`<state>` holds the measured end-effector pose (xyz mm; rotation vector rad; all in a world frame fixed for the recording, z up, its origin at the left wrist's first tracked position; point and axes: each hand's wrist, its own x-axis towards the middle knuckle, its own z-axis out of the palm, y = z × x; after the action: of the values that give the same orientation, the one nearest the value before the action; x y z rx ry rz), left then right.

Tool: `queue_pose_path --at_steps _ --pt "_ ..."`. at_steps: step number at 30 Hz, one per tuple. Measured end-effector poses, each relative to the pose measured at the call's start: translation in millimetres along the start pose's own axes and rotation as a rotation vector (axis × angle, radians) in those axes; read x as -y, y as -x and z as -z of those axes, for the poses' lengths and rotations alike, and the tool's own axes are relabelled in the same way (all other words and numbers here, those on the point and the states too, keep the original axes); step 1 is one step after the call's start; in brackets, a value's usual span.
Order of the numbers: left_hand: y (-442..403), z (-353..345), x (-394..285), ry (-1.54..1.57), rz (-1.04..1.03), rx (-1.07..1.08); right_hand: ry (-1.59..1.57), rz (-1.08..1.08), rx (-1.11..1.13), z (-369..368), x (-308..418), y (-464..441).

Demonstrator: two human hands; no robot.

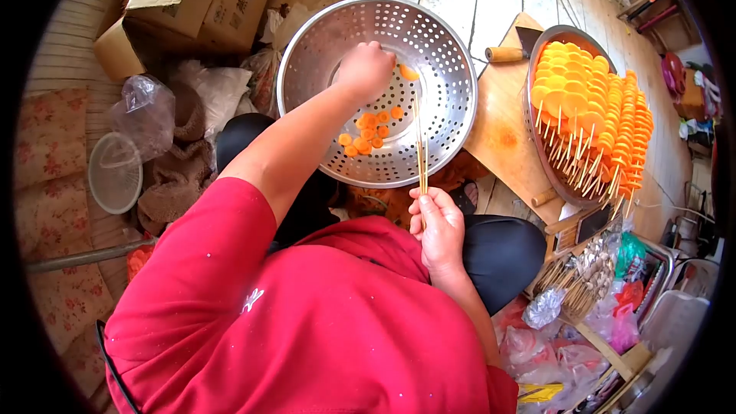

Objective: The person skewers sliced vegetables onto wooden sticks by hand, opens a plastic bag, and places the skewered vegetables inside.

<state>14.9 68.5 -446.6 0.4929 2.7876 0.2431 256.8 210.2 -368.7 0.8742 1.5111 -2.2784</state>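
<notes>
A wide perforated metal colander stands in front of me, with several small round carrot slices in its lower left part. Over its middle, my left hand is closed with the fingers curled down; whatever they hold is hidden. Just beside those fingers shows a larger orange slice. My right hand, at the colander's near rim, grips a few thin wooden skewers. They point up and away from me, their far ends over the colander.
At right, a metal basin holds many skewers threaded with orange slices. It rests on a wooden board beside a wooden-handled knife. A cardboard box is at upper left; bundled sticks and plastic bags lie lower right.
</notes>
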Motion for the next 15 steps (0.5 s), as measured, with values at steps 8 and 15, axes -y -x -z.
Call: queue_pose_path --at_steps 8,15 --pt "64.8 -28.5 -1.4 0.013 -0.141 0.121 -0.01 0.043 0.035 -2.4 2.4 2.0" --pt "82.3 -12.4 7.0 0.365 0.154 0.18 -0.055 0.061 0.01 7.8 -1.0 10.5"
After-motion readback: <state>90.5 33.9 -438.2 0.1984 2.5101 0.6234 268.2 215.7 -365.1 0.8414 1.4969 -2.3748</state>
